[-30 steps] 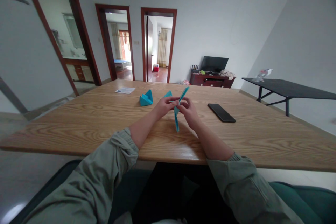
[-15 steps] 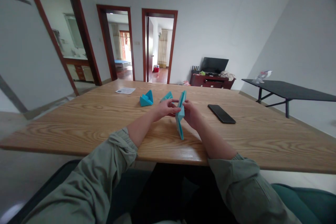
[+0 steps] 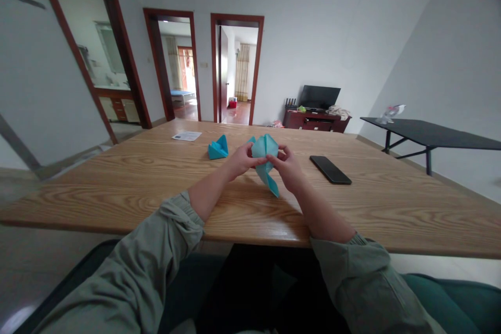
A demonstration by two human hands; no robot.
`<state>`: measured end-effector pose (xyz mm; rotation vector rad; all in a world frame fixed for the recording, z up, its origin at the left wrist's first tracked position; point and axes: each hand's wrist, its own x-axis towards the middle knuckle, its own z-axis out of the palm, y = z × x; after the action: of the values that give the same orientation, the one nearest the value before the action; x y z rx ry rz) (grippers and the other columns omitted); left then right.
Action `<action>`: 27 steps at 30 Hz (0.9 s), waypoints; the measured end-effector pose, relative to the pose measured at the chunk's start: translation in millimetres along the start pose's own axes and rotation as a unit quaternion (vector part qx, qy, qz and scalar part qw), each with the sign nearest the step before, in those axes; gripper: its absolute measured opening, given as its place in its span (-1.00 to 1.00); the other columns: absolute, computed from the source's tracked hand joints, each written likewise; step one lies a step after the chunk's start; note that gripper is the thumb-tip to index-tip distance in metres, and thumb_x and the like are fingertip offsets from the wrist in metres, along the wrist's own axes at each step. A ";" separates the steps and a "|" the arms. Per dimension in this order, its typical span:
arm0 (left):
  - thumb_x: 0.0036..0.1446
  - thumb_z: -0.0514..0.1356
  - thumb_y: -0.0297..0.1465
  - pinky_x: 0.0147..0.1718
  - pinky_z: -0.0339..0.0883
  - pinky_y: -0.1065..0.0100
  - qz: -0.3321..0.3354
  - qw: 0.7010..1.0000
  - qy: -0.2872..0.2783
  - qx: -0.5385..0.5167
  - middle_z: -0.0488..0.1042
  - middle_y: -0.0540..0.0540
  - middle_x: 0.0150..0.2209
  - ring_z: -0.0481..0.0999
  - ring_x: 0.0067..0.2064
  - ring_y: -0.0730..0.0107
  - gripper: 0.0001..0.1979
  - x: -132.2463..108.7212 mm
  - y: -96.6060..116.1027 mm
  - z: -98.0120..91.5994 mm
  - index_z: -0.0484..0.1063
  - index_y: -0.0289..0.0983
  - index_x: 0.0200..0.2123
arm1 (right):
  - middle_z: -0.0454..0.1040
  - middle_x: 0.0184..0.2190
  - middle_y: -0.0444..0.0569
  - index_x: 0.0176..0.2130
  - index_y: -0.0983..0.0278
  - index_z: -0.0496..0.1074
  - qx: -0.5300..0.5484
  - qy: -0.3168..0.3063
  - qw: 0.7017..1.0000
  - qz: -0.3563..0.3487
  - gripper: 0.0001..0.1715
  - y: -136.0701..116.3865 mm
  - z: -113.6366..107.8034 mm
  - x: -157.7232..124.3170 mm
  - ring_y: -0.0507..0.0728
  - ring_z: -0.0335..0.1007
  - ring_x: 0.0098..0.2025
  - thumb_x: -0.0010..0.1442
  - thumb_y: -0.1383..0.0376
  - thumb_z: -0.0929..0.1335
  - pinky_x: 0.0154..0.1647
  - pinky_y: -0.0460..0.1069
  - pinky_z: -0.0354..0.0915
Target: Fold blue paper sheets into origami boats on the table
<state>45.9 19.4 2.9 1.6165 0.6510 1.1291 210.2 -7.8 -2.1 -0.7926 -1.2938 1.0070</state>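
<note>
Pale wooden table (image 3: 117,198) fills a white-walled room with dark-framed doorways (image 3: 170,62). A folded teal paper model (image 3: 217,148) sits left of the left hand (image 3: 245,162), which pinches a teal origami piece (image 3: 265,159) with the right hand (image 3: 287,169), held over the wood, near a black smartphone (image 3: 330,169).

A rumpled grey-green long-sleeved jacket (image 3: 129,282) with creased, gathered cuffs (image 3: 182,214) at seven and five o'clock; the left hand (image 3: 243,162) and right hand (image 3: 287,169) are bare.
</note>
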 end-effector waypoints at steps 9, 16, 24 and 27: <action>-0.07 0.34 -0.20 -0.38 0.39 0.36 0.057 0.996 0.049 0.051 0.49 -0.06 -0.31 0.48 -0.33 0.38 -0.58 0.2 7.2 -3.5 0.38 -0.33 -0.20 | 0.40 -0.43 -0.14 -0.35 0.24 0.33 -0.187 0.050 0.974 -0.115 -0.69 -7.8 -4.0 0.6 0.04 0.31 -0.43 0.03 0.09 0.41 -0.42 -0.06 0.27; 0.01 0.28 -0.26 -0.41 0.28 0.44 0.148 0.948 0.199 0.201 0.37 0.03 -0.45 0.38 -0.40 0.48 -0.77 -1.9 19.1 -10.9 0.34 -0.28 -0.40 | 0.32 -0.46 -0.18 -0.37 0.24 0.29 -0.291 0.184 0.921 -0.183 -0.80 -11.4 -13.8 2.7 0.00 0.21 -0.51 0.12 0.16 0.33 -0.48 -0.07 0.18; 0.05 0.23 -0.23 -0.49 0.21 0.46 0.137 0.945 0.221 0.199 0.30 0.08 -0.53 0.33 -0.48 0.50 -0.76 -1.9 23.7 -18.5 0.28 -0.25 -0.44 | 0.30 -0.45 -0.15 -0.37 0.25 0.27 -0.319 0.271 0.885 -0.203 -0.81 -17.6 -25.4 6.3 0.03 0.20 -0.44 0.13 0.17 0.31 -0.42 -0.07 0.17; 0.07 0.20 -0.25 -0.47 0.24 0.47 0.143 0.946 0.236 0.171 0.34 0.06 -0.48 0.35 -0.45 0.49 -0.80 -2.3 26.0 -17.8 0.27 -0.25 -0.40 | 0.30 -0.45 -0.13 -0.37 0.25 0.25 -0.308 0.292 0.883 -0.202 -0.83 -17.1 -28.2 8.5 0.05 0.23 -0.40 0.12 0.20 0.30 -0.40 -0.06 0.19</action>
<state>25.9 16.3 27.2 1.7826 0.9859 1.7225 240.5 -4.6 13.1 -1.1327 -1.1649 -0.0251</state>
